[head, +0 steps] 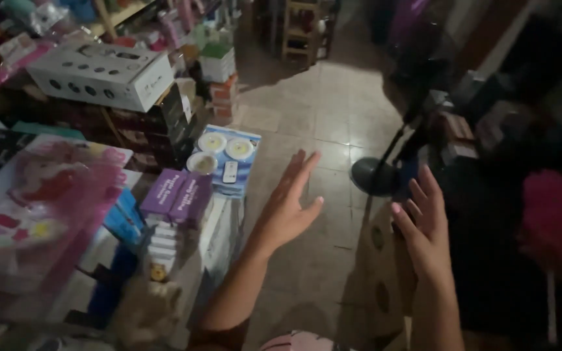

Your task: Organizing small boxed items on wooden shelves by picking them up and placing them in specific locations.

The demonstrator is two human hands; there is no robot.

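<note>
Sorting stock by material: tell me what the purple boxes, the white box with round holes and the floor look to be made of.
Purple boxes: likely printed cardboard, with crisp folded edges and a matte face. White box: probably cardboard, with flat panels, sharp corners and a dull finish. Floor: seemingly glazed ceramic tile, with grout lines and glossy reflections.
</note>
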